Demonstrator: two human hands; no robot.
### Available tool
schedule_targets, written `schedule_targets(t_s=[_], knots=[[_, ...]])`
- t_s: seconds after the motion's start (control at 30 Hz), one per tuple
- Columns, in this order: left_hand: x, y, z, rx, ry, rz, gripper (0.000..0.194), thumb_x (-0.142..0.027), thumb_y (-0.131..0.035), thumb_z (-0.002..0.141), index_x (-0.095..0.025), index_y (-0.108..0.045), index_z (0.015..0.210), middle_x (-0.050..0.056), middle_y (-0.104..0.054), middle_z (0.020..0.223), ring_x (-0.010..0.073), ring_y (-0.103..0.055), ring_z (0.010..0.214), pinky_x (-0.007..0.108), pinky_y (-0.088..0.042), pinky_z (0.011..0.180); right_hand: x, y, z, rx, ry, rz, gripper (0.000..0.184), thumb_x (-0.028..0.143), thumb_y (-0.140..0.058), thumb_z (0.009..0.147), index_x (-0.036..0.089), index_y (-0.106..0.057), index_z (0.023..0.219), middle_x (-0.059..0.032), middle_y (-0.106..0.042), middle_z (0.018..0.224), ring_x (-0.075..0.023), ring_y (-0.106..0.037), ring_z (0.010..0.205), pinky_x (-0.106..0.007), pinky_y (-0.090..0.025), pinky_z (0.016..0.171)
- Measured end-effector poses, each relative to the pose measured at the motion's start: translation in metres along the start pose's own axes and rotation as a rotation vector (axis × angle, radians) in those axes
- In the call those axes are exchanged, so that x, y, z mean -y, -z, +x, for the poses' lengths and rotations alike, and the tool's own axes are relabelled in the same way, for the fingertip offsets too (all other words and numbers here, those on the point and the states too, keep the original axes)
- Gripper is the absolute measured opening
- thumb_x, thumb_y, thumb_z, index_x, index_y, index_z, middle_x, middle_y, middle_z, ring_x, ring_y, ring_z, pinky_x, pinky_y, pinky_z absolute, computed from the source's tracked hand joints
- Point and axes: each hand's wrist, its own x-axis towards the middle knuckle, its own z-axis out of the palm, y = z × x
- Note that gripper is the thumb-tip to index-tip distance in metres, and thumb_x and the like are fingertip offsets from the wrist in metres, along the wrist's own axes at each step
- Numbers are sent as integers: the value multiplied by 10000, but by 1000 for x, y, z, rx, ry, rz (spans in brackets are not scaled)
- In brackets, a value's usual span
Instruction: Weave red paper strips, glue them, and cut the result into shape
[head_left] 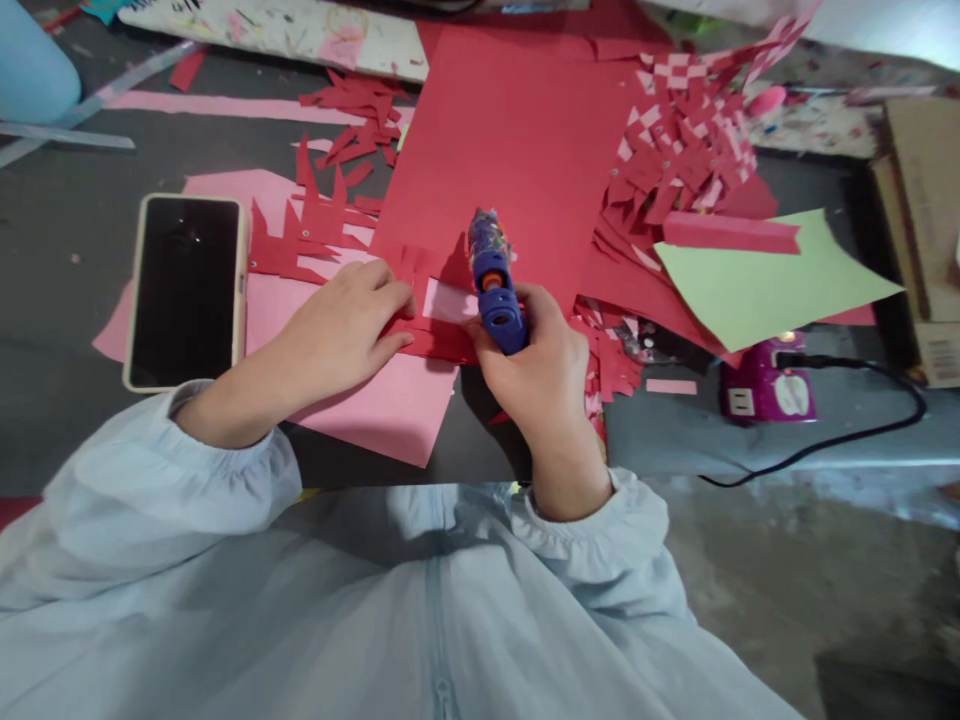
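My right hand is closed round a blue glue gun, its messy front end pointing away from me. Close beside it, my left hand has its fingers curled on a red paper strip, which lies over pink paper at the table's front. A small pale pink piece lies between the two hands. Just beyond my left hand is red paper cut into points. A large red sheet spreads out behind the glue gun, which hides a part of it.
A phone lies left of my left hand. Clear glue sticks and a light blue object are at the far left. Red scraps, woven red-and-pink paper, a green sheet and a purple socket block with a cable surround the sheet.
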Motion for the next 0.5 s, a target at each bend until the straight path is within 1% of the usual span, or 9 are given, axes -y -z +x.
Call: schedule_targets(t_s=[0.23,0.4,0.5], knots=[[-5,4,0,18,9,53,264,-306,-474,971,-131,-670,997,115,-601,966,261,-577,945,404,-489,837,-1,0,-1,-4,24,-24,277,347,-659,744,259,-649,1007,-32,-726,784,-270,-680,701,-331,-458,581],[-4,3,-1,16,-9,96,257,-307,-480,971,-137,-672,994,113,-605,966,255,-583,931,393,-496,822,1,1,0,22,2,-23,295,338,-660,743,252,-657,1025,-47,-734,819,-282,-684,727,-350,-472,604],[-5,3,-2,17,-13,122,272,-309,-477,976,-126,-677,1001,127,-616,976,266,-588,936,396,-499,813,2,1,0,38,-24,-23,295,335,-668,747,247,-651,1027,-59,-731,837,-295,-689,754,-373,-486,633]])
